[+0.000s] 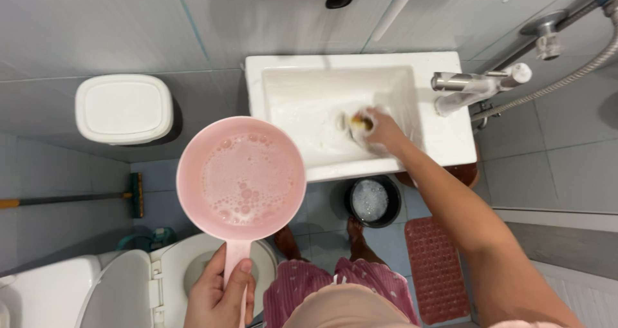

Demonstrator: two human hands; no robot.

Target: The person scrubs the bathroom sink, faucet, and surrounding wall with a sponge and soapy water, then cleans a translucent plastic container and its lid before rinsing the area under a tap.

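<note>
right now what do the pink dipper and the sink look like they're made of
Pink dipper: likely plastic, matte and evenly coloured, with a moulded handle in the left hand. Sink: probably glazed ceramic, white, thick-rimmed and glossy.

I see left half of white basin [302,103] bare, open from above and front. Chrome tap [467,86] overhangs right rim, blocks approach from that side. My right hand [383,131] with scrubber [357,122] fills right of basin floor. Pink dipper [241,177], held in my left hand [222,289], covers basin's front-left corner. Below: black bucket [372,200] under basin, toilet [129,286] crowds left.
</note>
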